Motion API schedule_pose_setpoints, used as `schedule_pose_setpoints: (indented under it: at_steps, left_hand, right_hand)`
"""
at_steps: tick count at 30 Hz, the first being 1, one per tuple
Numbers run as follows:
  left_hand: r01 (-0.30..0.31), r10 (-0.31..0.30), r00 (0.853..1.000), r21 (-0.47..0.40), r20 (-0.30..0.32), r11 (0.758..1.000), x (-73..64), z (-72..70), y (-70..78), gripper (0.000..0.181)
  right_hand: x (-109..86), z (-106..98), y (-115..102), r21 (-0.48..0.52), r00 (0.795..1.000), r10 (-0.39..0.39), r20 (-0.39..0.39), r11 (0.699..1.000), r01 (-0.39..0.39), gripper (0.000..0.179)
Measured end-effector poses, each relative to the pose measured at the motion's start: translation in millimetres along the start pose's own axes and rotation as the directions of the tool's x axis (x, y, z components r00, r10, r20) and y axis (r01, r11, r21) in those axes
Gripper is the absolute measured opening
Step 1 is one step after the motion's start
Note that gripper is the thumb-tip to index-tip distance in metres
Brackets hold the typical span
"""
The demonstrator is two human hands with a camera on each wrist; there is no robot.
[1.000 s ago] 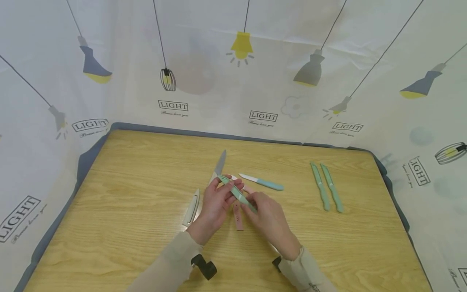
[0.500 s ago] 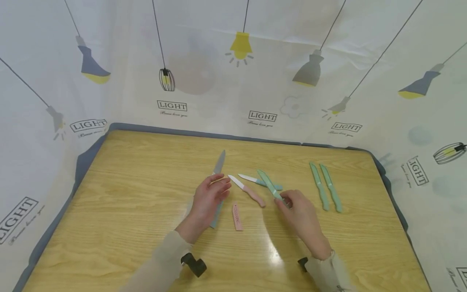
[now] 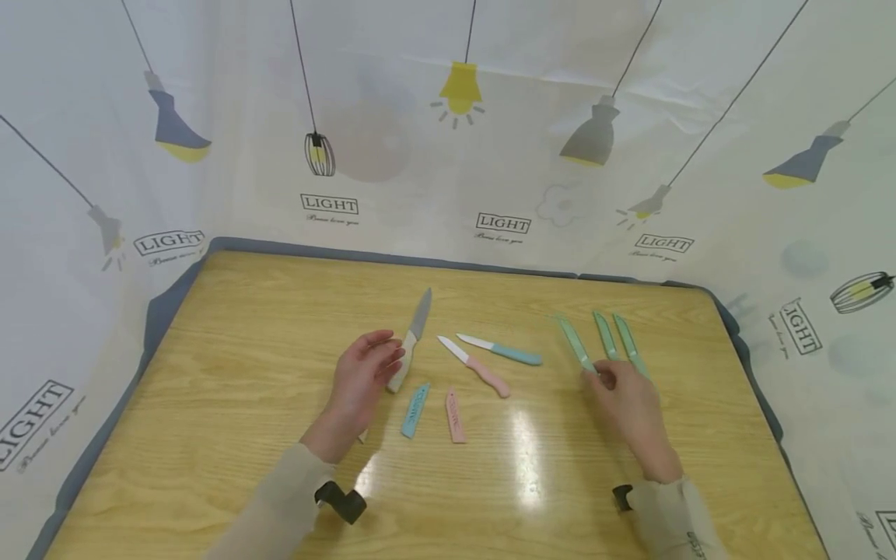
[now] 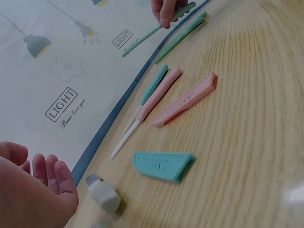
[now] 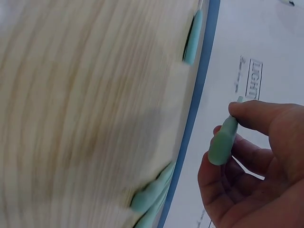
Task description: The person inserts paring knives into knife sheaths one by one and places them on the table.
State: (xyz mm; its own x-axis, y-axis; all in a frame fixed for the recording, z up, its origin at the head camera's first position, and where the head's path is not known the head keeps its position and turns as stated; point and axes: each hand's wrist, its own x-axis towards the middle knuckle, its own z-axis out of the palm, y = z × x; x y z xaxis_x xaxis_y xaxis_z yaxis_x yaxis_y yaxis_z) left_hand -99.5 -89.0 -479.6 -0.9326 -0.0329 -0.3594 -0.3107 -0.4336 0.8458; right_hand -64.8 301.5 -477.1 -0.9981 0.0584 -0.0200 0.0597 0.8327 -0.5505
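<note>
My right hand (image 3: 626, 404) pinches a light green knife (image 3: 575, 344) by its handle, above the table's right part; its blade end is covered in green and points away from me. Just right of it lie two matching green knives, one (image 3: 606, 336) beside the other (image 3: 628, 340), their handles partly hidden by the hand. In the right wrist view, thumb and fingers close on the held handle (image 5: 221, 148). My left hand (image 3: 364, 385) hovers empty with relaxed fingers, left of a beige-handled knife (image 3: 418, 327). Below that hand a beige piece (image 3: 362, 437) peeks out, mostly hidden.
Mid-table lie a pink-handled knife (image 3: 486, 376) and a blue-handled knife (image 3: 516, 355), both with bare white blades. Nearer me are a blue blade sheath (image 3: 416, 410) and a pink blade sheath (image 3: 455, 418). The wooden table (image 3: 231, 350) ends at a printed cloth backdrop (image 3: 413, 202).
My right hand has carried the green knife from the left hand rightward, close to the other two green knives. My left hand has let go of it and drifted left, uncovering the blue sheath.
</note>
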Motion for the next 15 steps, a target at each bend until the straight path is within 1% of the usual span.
schedule_pose_setpoints:
  at_steps: [3,7,10,15]
  left_hand:
    - [-0.007,0.007,1.0,-0.006,-0.011,1.0,0.8,-6.8,3.6,0.021]
    - [-0.016,0.016,1.0,-0.004,-0.006,1.0,0.9,-16.2,8.1,0.02]
    - [-0.021,0.021,1.0,0.012,-0.006,1.0,-0.1,-22.7,11.2,0.022]
    - [-0.028,0.029,0.999,0.033,-0.025,0.999,-0.6,-31.8,14.7,0.023]
  right_hand:
    - [3.3,-8,11,-0.024,1.0,0.024,-0.011,0.999,-0.025,0.044]
    - [7.9,-17,28,-0.05,0.998,0.055,-0.016,0.997,-0.056,0.047]
    - [11.5,-23,39,-0.062,0.996,0.085,-0.004,0.994,-0.085,0.05]
    - [15.8,-31,59,-0.081,0.991,0.132,0.005,0.988,-0.132,0.052]
